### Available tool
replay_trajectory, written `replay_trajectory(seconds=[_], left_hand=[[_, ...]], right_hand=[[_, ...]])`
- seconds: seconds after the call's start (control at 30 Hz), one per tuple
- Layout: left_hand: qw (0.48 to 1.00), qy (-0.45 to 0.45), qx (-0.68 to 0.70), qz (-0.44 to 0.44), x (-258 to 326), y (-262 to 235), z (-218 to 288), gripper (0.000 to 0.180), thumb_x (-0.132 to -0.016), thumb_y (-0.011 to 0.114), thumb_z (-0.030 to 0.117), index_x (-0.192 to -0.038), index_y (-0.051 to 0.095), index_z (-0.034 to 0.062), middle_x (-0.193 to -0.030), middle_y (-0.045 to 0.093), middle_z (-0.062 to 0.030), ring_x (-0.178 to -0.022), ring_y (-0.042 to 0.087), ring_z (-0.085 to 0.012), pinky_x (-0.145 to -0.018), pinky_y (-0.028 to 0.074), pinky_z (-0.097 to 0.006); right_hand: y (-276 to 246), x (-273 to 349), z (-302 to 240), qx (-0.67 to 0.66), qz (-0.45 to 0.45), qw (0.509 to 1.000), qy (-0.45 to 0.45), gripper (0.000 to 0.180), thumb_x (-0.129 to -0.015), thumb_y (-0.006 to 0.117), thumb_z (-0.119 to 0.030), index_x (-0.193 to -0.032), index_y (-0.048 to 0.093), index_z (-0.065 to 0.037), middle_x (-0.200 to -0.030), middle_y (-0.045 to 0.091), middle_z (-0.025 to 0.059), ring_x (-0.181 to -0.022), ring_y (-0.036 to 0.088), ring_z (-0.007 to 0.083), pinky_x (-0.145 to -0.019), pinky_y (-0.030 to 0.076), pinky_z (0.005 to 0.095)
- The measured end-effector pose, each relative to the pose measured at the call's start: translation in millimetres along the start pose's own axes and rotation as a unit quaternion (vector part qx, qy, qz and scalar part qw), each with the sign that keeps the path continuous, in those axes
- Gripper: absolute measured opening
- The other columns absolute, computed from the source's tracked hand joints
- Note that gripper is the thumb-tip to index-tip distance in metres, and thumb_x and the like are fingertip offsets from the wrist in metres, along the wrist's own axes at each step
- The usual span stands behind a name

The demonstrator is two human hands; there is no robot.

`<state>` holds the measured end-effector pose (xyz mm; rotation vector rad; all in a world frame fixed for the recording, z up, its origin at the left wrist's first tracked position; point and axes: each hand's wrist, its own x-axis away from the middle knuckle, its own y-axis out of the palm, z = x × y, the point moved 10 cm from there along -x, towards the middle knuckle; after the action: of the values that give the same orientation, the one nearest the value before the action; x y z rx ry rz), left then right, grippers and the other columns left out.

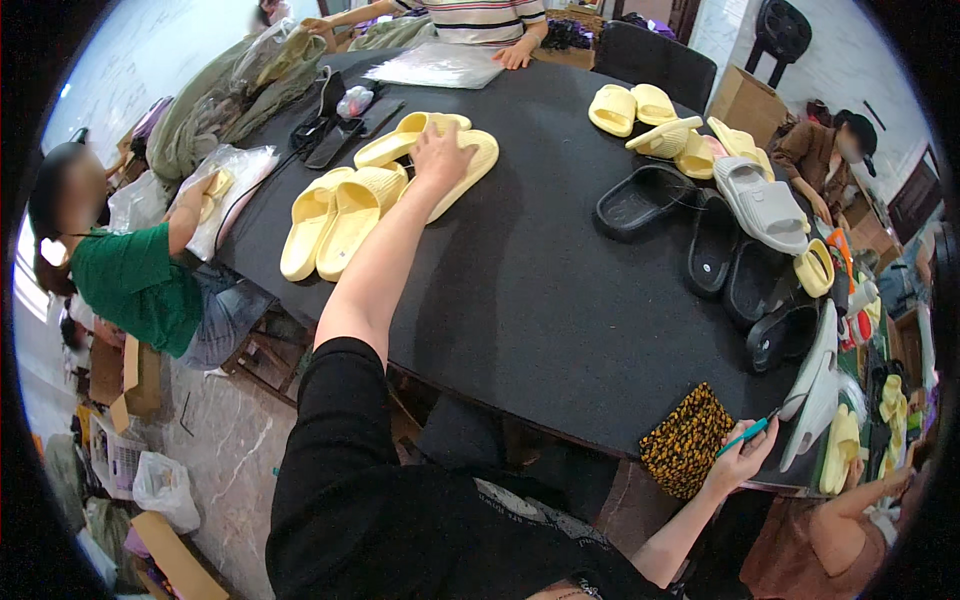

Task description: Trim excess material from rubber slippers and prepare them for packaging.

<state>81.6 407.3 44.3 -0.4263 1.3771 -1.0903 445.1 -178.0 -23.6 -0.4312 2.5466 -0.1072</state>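
A: Where is the left hand?

B: The left hand (442, 157) stretches across a dark table (550, 310), over a pair of pale yellow slippers (476, 180) toward its far left. The fingers are bent and spread above the two shoes; I cannot tell whether they grip one.

A: What is beside that pair?

B: Nearer and to the left, a second yellow pair (345, 225) sits side by side.

A: And the right hand?

B: The right hand (745, 462) is at the table's near right edge, fingers closed around a teal-handled tool (742, 438). The tool points toward a grey slipper (822, 375); I cannot tell whether they touch. Just left of that hand is a black-and-yellow patterned cloth (687, 440).

A: What else is around?

B: Along the right side are black slippers (640, 205), with more yellow slippers (611, 110) beyond. Across the table, a person in a striped shirt (490, 20) has one hand by some clear plastic (435, 65).
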Motion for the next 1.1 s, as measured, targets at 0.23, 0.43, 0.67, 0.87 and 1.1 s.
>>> replay_trajectory(seconds=[0.23,0.43,0.67,0.87,1.1], left_hand=[[0.973,-0.160,0.155,-0.051,-19,54,-87,0.049,-0.089,0.052,0.034,-0.129,0.048,0.0068,-0.129,0.051,-0.0220,-0.118,0.049,-0.0391,-0.098,0.036,-0.053],[0.991,-0.085,0.082,-0.059,-21,47,-79,0.039,-0.084,0.052,0.021,-0.117,0.055,0.0015,-0.123,0.055,-0.0201,-0.115,0.052,-0.0331,-0.094,0.042,-0.049],[0.984,-0.025,-0.003,-0.177,-30,57,-61,0.039,-0.081,0.055,0.024,-0.113,0.063,0.0035,-0.128,0.052,-0.0186,-0.122,0.047,-0.0346,-0.100,0.039,-0.049],[0.979,-0.028,0.017,-0.203,-37,50,-68,0.039,-0.086,0.055,0.028,-0.116,0.064,0.0059,-0.129,0.052,-0.0170,-0.124,0.046,-0.0317,-0.105,0.033,-0.049],[0.981,0.069,0.086,-0.159,-33,27,11,0.027,-0.078,0.054,0.015,-0.097,0.071,0.0033,-0.117,0.058,-0.0177,-0.109,0.058,-0.0327,-0.095,0.041,-0.050]], right_hand=[[7,-1,0,0.027,-0.014,1.000,-0.004,0.056,-0.086,0.045,0.011,-0.140,0.033,-0.002,-0.094,0.055,0.0067,-0.073,0.049,0.0102,-0.066,0.043,0.0214],[13,-4,-6,0.013,-0.017,1.000,-0.019,0.058,-0.085,0.046,0.012,-0.140,0.033,-0.001,-0.102,0.054,0.0082,-0.080,0.051,0.0125,-0.076,0.045,0.0229],[8,0,-11,0.235,-0.036,0.969,-0.065,0.054,-0.087,0.048,0.006,-0.139,0.039,-0.002,-0.138,0.047,0.0179,-0.124,0.048,0.0299,-0.101,0.039,0.0378],[21,-4,-19,0.309,-0.047,0.943,-0.110,0.045,-0.095,0.049,-0.008,-0.139,0.040,-0.003,-0.137,0.048,0.0169,-0.123,0.049,0.0333,-0.100,0.041,0.0401],[21,-8,-14,0.372,-0.046,0.911,-0.172,0.044,-0.096,0.048,-0.012,-0.139,0.041,-0.005,-0.137,0.049,0.0153,-0.121,0.051,0.0329,-0.098,0.043,0.0382]])
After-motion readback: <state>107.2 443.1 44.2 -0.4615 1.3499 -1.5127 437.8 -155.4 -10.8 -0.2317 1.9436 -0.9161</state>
